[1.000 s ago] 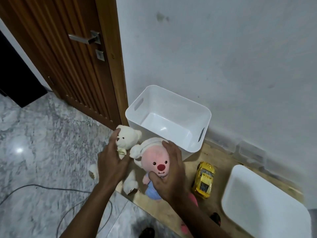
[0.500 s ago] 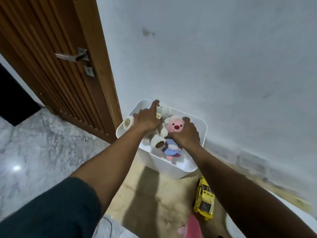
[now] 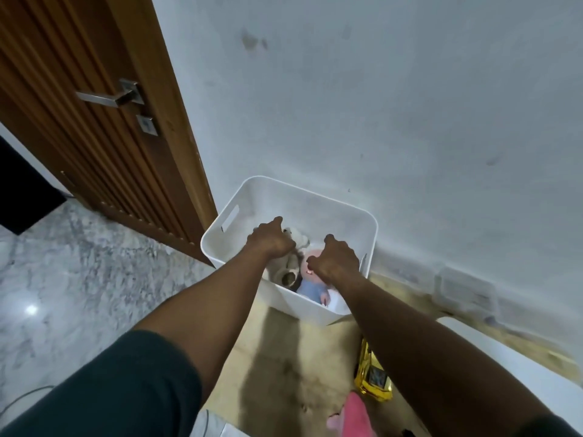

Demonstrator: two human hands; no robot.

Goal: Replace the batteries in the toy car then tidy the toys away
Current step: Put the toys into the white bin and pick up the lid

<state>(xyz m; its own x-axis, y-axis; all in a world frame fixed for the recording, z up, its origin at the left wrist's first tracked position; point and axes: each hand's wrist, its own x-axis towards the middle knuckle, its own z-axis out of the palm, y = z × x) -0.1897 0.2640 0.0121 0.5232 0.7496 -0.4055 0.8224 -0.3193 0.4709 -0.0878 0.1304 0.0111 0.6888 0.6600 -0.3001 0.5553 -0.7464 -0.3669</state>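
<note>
Pale plaster wall (image 3: pixel 410 121) fills the far side, with a ribbed brown wooden door (image 3: pixel 79 121) at far left and grey marbled floor (image 3: pixel 63 263) near left. Against the wall sits the white plastic storage bin (image 3: pixel 356 222), and I have both arms reaching down into it. My left hand (image 3: pixel 271 242) is curled closed on the cream plush bear (image 3: pixel 295 238), my right hand (image 3: pixel 336 260) is curled over the pink-faced plush doll in blue (image 3: pixel 310 287), fingers bent around its head; whether either grip is loosening I cannot tell. Both soft toys are already inside the bin walls, so I judge this part of the tidying nearly done. Left over on the tan mat (image 3: pixel 284 373), near right and partly hidden by my right forearm, lies the yellow toy car (image 3: pixel 372 373); its long axis runs roughly near-to-far, though which end is the nose I cannot make out. A pink soft object (image 3: pixel 355 414) lies just nearer than it, and a white lid-like panel (image 3: pixel 504 367) rests at right. Nothing here shows me whether the batteries are swapped.
</note>
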